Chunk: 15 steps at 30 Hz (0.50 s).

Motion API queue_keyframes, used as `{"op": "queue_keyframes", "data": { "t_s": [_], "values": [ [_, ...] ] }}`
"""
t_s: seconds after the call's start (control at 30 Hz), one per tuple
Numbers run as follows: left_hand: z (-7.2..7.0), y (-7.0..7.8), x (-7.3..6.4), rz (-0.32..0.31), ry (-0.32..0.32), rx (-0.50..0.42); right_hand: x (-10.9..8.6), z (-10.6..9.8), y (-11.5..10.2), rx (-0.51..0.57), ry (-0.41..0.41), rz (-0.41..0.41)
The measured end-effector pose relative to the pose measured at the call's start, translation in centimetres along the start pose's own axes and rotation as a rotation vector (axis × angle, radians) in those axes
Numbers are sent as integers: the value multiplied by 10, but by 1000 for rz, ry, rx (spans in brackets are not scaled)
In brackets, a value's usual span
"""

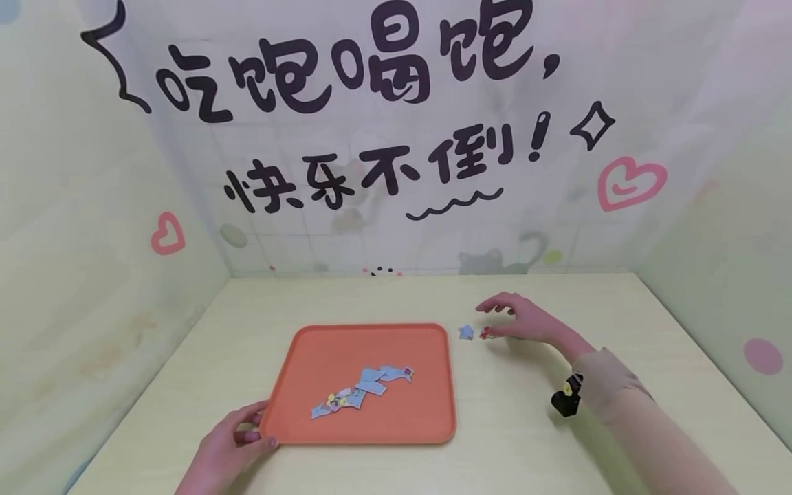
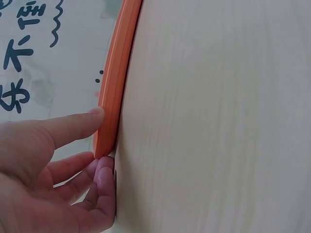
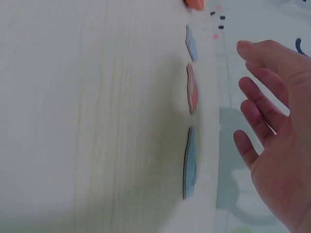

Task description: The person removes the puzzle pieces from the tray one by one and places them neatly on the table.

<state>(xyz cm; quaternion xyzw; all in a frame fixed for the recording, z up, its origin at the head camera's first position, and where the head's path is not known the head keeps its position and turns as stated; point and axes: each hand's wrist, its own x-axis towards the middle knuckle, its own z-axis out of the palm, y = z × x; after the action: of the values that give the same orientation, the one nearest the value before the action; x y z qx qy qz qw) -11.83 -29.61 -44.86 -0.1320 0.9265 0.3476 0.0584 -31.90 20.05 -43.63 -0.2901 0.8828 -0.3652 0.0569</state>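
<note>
My left hand [image 1: 224, 440] grips the near left corner of an orange tray [image 1: 365, 344]. In the left wrist view the thumb lies on the tray's rim [image 2: 114, 87], with the other fingers bent at its corner. Across the tray, light blue puzzle pieces [image 1: 373, 380], some with yellow and pink print, lie in a slanting row, partly overlapping. To the right of the tray, my right hand [image 1: 526, 320] hovers above the table with loosely bent fingers and holds nothing. Below it are a blue piece [image 3: 192, 43], a red patterned piece [image 3: 193, 90] and another blue piece [image 3: 190, 165].
The pale wooden table [image 1: 507, 426] is enclosed by printed cloth walls [image 1: 396, 234] at the back and both sides. A small black device [image 1: 566, 399] sits at the right wrist, beside the beige sleeve [image 1: 619, 392].
</note>
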Motion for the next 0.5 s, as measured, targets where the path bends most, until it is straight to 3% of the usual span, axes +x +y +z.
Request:
{"op": "queue_keyframes", "data": {
  "t_s": [0.27, 0.5],
  "values": [
    [-1, 2, -1, 7, 3, 1, 25, 30, -37, 37, -6, -102],
    [-2, 0, 0, 4, -1, -9, 40, 50, -60, 56, -32, -114]
  ]
}}
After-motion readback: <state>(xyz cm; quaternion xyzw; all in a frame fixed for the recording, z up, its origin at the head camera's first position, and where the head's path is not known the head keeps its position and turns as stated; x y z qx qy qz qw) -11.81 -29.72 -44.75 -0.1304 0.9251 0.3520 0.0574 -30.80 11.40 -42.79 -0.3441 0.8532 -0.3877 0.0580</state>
